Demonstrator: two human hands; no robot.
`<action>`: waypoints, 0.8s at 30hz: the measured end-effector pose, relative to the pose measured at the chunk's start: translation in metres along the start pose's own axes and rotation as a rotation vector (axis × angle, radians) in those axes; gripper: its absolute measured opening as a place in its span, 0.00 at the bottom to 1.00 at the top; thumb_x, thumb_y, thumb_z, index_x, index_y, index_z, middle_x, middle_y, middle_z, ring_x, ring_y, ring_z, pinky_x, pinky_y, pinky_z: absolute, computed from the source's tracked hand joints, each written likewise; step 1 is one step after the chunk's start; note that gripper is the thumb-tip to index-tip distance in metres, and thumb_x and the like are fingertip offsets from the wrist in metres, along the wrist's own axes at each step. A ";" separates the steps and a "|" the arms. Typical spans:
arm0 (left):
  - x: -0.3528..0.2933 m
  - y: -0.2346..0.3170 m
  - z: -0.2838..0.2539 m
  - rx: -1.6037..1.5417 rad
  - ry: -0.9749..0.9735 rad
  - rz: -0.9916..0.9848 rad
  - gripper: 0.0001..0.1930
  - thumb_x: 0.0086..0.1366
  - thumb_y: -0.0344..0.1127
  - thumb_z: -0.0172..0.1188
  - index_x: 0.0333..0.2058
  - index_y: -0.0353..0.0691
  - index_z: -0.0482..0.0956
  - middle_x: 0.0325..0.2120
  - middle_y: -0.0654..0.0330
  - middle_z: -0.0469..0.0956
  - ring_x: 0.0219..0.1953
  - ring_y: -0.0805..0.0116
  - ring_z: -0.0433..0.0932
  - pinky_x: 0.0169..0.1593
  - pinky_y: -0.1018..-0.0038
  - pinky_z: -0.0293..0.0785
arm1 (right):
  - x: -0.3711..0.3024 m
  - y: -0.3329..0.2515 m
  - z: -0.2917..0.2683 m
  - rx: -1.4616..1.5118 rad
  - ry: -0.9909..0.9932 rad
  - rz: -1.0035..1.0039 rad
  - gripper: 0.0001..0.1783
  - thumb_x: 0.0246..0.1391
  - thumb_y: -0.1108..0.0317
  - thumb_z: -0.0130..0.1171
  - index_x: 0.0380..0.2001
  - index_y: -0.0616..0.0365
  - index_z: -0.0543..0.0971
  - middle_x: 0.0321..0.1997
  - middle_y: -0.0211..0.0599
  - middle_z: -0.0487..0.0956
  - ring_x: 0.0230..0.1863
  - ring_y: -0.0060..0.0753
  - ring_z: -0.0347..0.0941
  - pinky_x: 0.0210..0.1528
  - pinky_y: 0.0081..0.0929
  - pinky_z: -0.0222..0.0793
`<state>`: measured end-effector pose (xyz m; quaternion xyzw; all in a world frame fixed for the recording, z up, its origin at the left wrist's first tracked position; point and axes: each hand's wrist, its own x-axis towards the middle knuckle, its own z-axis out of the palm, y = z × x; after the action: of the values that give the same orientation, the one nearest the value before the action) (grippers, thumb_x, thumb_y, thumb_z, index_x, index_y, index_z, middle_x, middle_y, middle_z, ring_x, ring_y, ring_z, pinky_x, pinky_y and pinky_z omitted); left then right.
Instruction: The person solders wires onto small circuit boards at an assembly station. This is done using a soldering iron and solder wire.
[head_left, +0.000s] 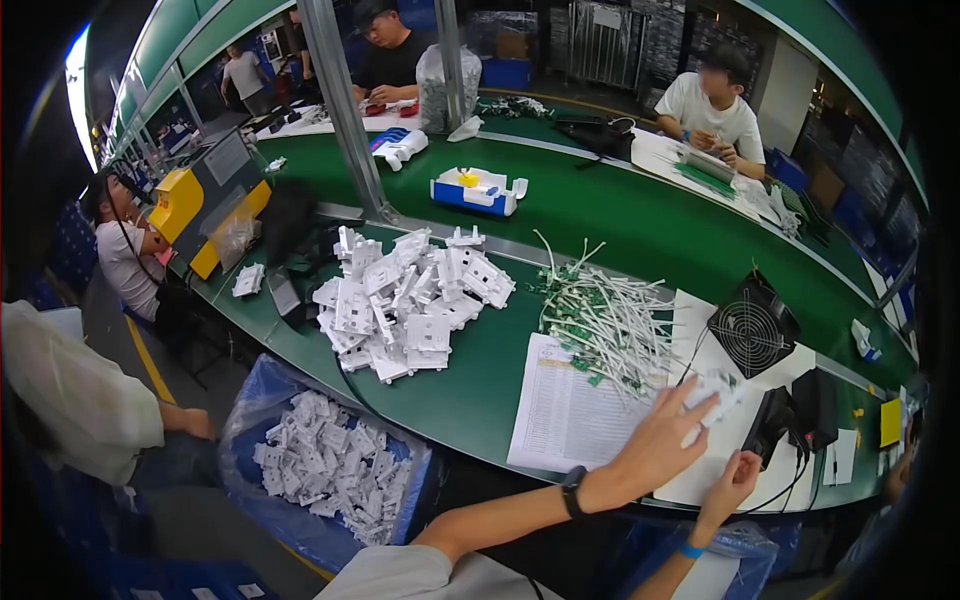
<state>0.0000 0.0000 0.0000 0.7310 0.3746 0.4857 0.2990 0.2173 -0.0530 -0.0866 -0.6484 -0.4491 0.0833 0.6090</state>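
My left hand (pixel 655 450), with a dark band on its wrist, is over the right part of the bench. Its fingers are closed on a white plastic housing (pixel 722 393), which is smeared by motion. To its right and nearer me, my right hand (pixel 733 487) wears a blue wristband. The fingers of that hand are curled, and whatever they may hold is hidden. Just beyond the left hand lies a heap of white cables with green circuit boards (pixel 610 320). A printed sheet (pixel 570 415) lies under the near edge of that heap.
White housings (pixel 420 300) are piled mid-bench; more fill a blue-lined bin (pixel 425 470) below. A black fan (pixel 752 330) and black boxes (pixel 815 408) stand right. A green conveyor (pixel 590 220) carries a blue-white device (pixel 480 192). A yellow-grey machine (pixel 205 200) and co-workers are around.
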 end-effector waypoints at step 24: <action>0.223 -0.222 -0.193 1.052 0.035 -0.560 0.19 0.54 0.55 0.68 0.35 0.45 0.86 0.37 0.54 0.86 0.42 0.57 0.85 0.43 0.51 0.79 | -0.019 -0.018 0.011 -0.140 -0.036 0.103 0.09 0.63 0.73 0.57 0.28 0.63 0.73 0.18 0.24 0.66 0.21 0.14 0.58 0.23 0.23 0.51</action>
<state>-0.1825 0.3216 -0.0018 0.6462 0.7483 0.1496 0.0073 0.1903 -0.0605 -0.0824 -0.7102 -0.4306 0.0948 0.5488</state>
